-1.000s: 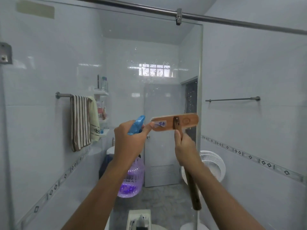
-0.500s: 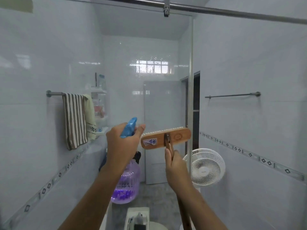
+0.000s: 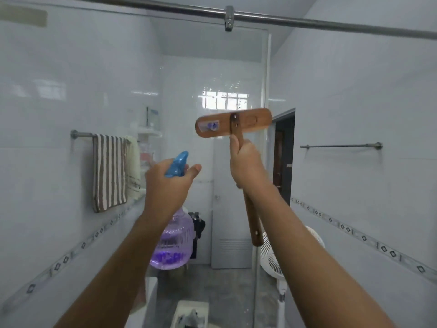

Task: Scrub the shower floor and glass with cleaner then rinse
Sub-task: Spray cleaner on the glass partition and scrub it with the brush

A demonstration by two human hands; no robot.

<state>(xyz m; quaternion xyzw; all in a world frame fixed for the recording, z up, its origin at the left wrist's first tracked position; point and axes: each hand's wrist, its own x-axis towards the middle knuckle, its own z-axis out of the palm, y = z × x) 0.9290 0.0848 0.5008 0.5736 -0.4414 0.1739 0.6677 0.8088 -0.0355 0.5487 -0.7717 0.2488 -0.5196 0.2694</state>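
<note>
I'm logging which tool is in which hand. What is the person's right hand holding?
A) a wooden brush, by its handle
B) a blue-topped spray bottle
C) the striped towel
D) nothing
A: the right hand has its fingers wrapped round the handle of the wooden brush, raised in front of the glass, while the left hand grips the spray bottle.

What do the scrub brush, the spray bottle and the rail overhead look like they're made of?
Scrub brush: wood, brown with faint grain and a slight sheen, possibly varnished. Spray bottle: clear purple-tinted plastic, ribbed body, glossy opaque blue trigger head. Overhead rail: metal, likely stainless steel, judging by its grey satin shine.
</note>
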